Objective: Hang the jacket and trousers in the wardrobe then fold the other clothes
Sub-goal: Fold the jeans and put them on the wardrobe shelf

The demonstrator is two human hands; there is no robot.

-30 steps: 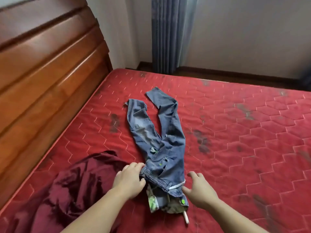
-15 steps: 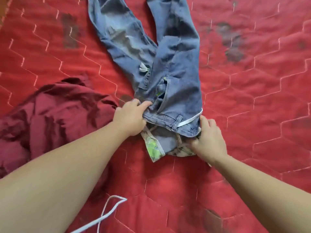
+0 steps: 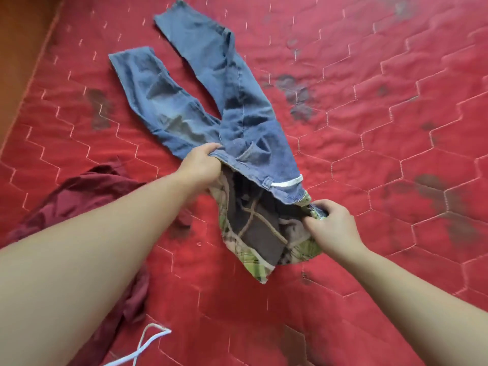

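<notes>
Small blue jeans point(image 3: 211, 101) lie on the red quilted mattress point(image 3: 383, 180), legs pointing away from me. Their waist is pulled open, showing a green plaid and brown lining point(image 3: 253, 233). My left hand point(image 3: 200, 165) grips the waistband's left side. My right hand point(image 3: 327, 223) pinches the waist's right edge, where the lining meets the denim. A dark red garment point(image 3: 87, 191) lies crumpled at the left, partly under my left forearm.
A wooden headboard point(image 3: 18, 48) runs along the mattress's left edge. A white cord point(image 3: 148, 339) hangs in front near the bottom of the view. Dark stains mark the mattress to the right of the jeans.
Both hands have spread the jeans' waist open and drawn it toward me, exposing much more lining. The view has shifted so the full jeans' legs show again.
</notes>
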